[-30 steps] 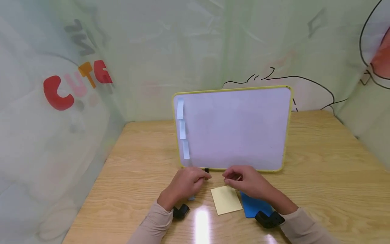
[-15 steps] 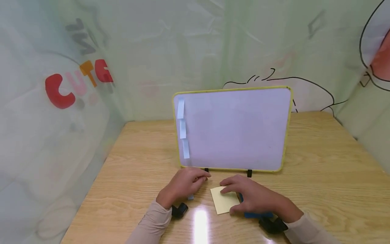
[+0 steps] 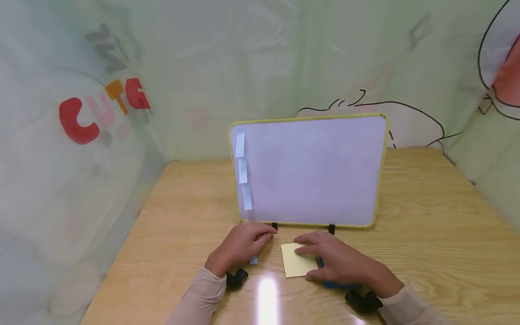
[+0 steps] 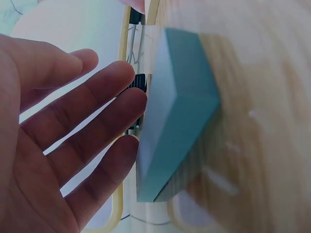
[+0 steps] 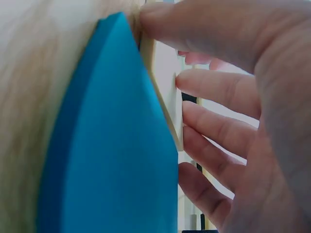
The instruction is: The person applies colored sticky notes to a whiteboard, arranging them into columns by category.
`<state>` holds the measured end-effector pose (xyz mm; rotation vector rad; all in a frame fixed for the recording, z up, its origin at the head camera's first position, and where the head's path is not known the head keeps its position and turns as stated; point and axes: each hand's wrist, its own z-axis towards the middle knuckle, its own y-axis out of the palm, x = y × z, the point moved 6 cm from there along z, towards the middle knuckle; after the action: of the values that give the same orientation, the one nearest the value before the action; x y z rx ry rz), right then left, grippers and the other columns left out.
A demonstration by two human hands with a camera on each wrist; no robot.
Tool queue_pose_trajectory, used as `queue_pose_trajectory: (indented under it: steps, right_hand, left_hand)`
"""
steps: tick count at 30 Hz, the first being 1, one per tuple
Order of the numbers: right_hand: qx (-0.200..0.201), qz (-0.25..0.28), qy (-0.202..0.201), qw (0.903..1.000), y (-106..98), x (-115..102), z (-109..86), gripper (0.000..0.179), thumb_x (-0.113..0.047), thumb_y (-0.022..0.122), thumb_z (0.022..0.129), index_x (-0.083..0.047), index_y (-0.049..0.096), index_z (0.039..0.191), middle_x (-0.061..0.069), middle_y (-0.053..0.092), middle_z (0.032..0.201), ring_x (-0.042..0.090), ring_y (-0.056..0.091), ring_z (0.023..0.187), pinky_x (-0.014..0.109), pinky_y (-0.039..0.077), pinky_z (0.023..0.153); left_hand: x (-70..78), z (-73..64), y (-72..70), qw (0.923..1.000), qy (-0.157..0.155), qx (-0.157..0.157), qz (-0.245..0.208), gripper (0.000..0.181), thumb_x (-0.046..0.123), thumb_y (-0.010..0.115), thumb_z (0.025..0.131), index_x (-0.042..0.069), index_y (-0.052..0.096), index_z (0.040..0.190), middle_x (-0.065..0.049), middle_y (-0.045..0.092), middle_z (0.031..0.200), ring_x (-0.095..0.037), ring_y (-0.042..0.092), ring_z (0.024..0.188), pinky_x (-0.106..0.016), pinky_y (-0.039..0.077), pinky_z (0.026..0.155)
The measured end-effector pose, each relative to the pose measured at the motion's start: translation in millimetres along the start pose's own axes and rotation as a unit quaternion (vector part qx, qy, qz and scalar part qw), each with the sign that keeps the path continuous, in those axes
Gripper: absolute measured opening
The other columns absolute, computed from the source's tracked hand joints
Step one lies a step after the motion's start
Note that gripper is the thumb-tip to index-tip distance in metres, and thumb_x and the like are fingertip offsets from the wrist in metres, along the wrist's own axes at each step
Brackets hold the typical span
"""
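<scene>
A pad of yellow sticky notes [image 3: 290, 264] lies on the table in front of the whiteboard [image 3: 308, 171]. My right hand [image 3: 333, 255] holds it, the thumb at the near edge and the fingertips at its far edge and top. Beneath that hand, a blue pad [image 5: 116, 145] shows large in the right wrist view and is mostly covered in the head view. My left hand [image 3: 245, 243] hovers at the light blue sticky-note pad [image 4: 165, 111], fingers relaxed and slightly spread. Its fingertips are close to the pad; contact is unclear.
Three light blue paper strips [image 3: 243, 170] run down the whiteboard's left side. Black feet [image 3: 331, 229] support the board's lower edge. A printed plastic sheet [image 3: 195, 81] hangs around the wooden table [image 3: 438, 216].
My right hand has come down from above the yellow pad onto it, fingers spread. The pad has turned slightly straighter and shifted a little away from me. My left hand stays nearly still.
</scene>
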<state>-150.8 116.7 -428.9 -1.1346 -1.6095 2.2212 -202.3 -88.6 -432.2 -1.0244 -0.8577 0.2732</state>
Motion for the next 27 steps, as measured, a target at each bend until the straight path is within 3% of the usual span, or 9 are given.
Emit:
queue_pose_trajectory:
  steps: [8,12,16,21,27]
  right_hand:
    - [0.02,0.033,0.032,0.9988,-2,2,-1.4,0.033,-0.04,0.061,0.1,-0.016,0.07,0.121,0.009,0.054,0.143,0.031,0.052,0.129,0.05,0.047,0.097]
    - [0.029,0.055,0.053,0.9967,-6,3,2.3,0.025,-0.035,0.055,0.104,-0.02,0.073,0.112,0.008,0.057,0.14,0.028,0.055,0.127,0.045,0.05,0.095]
    - [0.069,0.045,0.047,0.9955,-10,2,6.3,0.018,-0.024,0.057,0.104,-0.02,0.074,0.101,0.009,0.064,0.131,0.029,0.06,0.121,0.047,0.051,0.093]
    - [0.103,0.044,0.054,0.9922,-13,4,7.7,0.015,-0.014,0.06,0.102,-0.011,0.073,0.108,0.009,0.069,0.12,0.026,0.066,0.109,0.045,0.054,0.087]
    - [0.088,0.076,0.084,0.9897,-12,6,6.5,0.019,-0.013,0.056,0.103,-0.007,0.068,0.116,0.01,0.067,0.121,0.019,0.066,0.098,0.037,0.055,0.08]
  left_hand:
    - [-4.6,1.2,-0.4,0.9995,-0.017,-0.006,-0.024,0.023,0.022,0.059,0.102,0.018,0.075,0.118,0.009,0.072,0.113,-0.001,0.062,0.097,-0.027,0.051,0.088]
    - [-6.0,-1.0,-2.3,0.9991,-0.022,0.001,-0.037,0.022,0.02,0.059,0.102,0.017,0.075,0.117,0.007,0.072,0.112,-0.002,0.062,0.094,-0.028,0.051,0.087]
    - [-6.3,-1.2,-2.1,0.9992,-0.023,-0.001,-0.034,0.021,0.02,0.06,0.102,0.017,0.076,0.116,0.008,0.072,0.11,-0.003,0.061,0.091,-0.028,0.051,0.085]
    - [-1.7,0.3,-0.1,0.9997,-0.014,-0.016,-0.01,0.015,0.024,0.065,0.099,0.019,0.077,0.105,0.011,0.072,0.101,-0.002,0.062,0.09,-0.025,0.05,0.082]
    - [10.6,0.8,6.9,0.9986,0.028,-0.045,0.003,0.012,0.024,0.068,0.097,0.02,0.078,0.102,0.012,0.07,0.097,-0.003,0.061,0.089,-0.021,0.047,0.081]
